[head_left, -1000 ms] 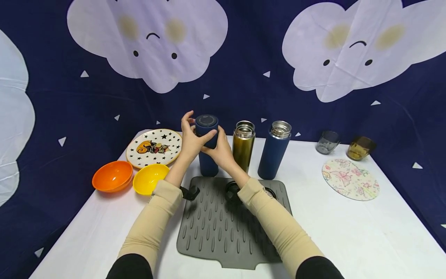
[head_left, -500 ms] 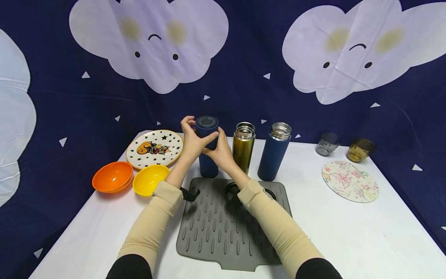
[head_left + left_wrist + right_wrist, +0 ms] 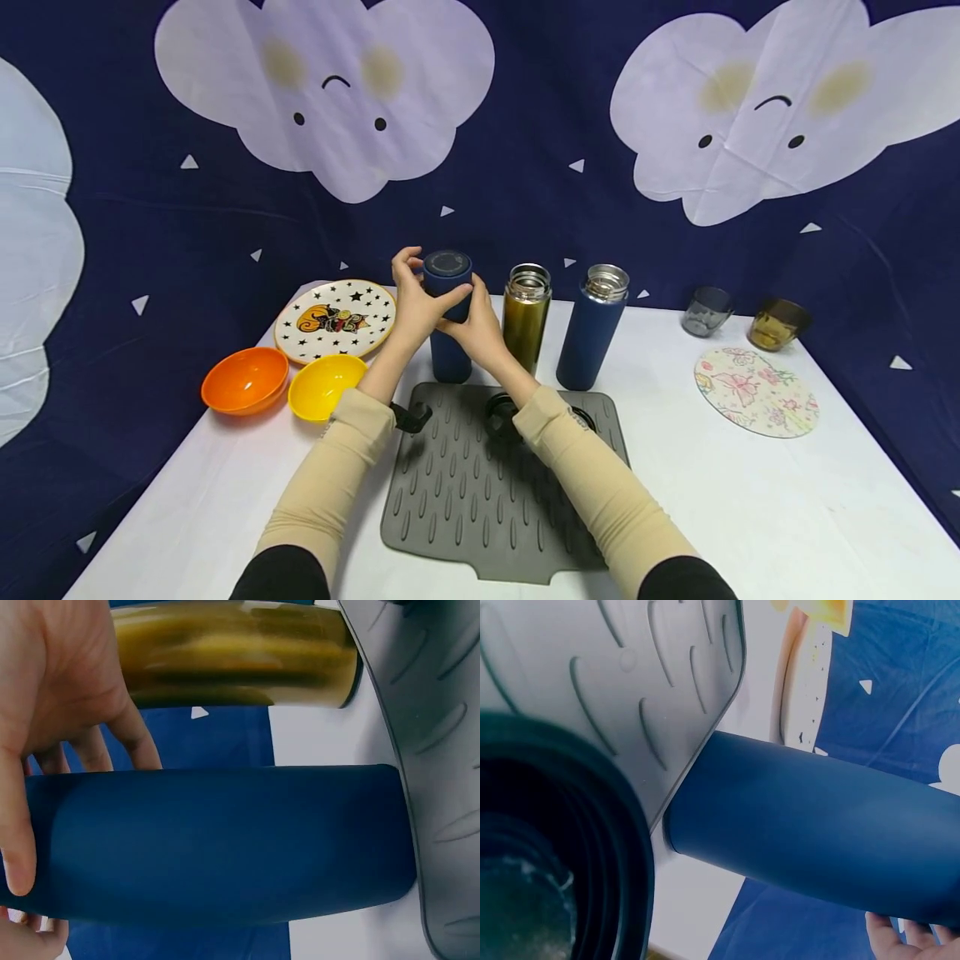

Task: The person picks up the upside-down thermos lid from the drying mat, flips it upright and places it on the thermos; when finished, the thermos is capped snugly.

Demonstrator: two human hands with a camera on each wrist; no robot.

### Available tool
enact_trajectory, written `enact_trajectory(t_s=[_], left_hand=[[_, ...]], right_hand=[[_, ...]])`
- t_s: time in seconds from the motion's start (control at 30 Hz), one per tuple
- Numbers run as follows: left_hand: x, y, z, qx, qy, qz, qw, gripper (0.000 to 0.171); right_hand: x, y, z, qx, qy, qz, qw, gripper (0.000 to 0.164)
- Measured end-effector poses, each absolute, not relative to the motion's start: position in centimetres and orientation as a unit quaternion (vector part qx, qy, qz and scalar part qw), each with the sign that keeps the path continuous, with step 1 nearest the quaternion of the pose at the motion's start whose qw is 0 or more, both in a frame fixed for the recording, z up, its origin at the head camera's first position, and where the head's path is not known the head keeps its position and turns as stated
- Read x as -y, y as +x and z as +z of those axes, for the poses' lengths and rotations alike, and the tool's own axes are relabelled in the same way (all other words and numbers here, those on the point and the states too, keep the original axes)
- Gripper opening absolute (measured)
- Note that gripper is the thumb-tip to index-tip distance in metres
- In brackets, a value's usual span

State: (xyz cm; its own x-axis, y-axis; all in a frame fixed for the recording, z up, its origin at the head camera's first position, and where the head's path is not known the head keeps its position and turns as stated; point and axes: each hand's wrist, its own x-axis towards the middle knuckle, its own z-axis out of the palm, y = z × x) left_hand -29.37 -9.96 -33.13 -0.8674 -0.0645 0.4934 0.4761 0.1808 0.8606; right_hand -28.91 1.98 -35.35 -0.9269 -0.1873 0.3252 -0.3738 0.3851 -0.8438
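Note:
In the head view a navy insulated bottle (image 3: pixel 450 360) with its lid (image 3: pixel 447 264) on stands upright at the back edge of the grey mat. My left hand (image 3: pixel 414 304) grips it at the lid, thumb across the front and fingers bent behind. Just below, my right hand (image 3: pixel 480 329) holds the upper body from the right side. The bottle body (image 3: pixel 225 844) fills the left wrist view, with fingers round its top end. Fingertips (image 3: pixel 889 941) touch the bottle (image 3: pixel 817 825) in the right wrist view. The fingers behind the bottle are hidden.
Right of it stand a gold bottle (image 3: pixel 525 321) and a navy bottle (image 3: pixel 592 329), both lidless. Black lids (image 3: pixel 501 414) lie on the grey mat (image 3: pixel 465 500). Bowls (image 3: pixel 245 382) and a plate (image 3: pixel 300 342) are left; two cups (image 3: pixel 707 312) and a round patterned mat (image 3: pixel 756 392), right.
My left fingers have bent slightly closer to the lid. Both hands stay on the bottle, and the view has shifted a little.

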Motion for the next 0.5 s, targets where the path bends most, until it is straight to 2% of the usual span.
enact_trajectory(t_s=[0.17, 0.33, 0.5], left_hand=[[9.97, -29.31, -33.42, 0.702, -0.151, -0.662, 0.216, 0.072], [10.05, -29.25, -33.29, 0.712, -0.146, -0.658, 0.195, 0.073], [9.84, -29.27, -33.09, 0.747, -0.124, -0.617, 0.214, 0.075]], right_hand=[[-1.99, -28.84, -35.35, 0.826, 0.173, 0.529, 0.091, 0.087], [-2.04, -28.86, -35.37, 0.826, 0.171, 0.53, 0.094, 0.088], [-1.97, -28.89, -35.32, 0.831, 0.167, 0.523, 0.091, 0.086]])
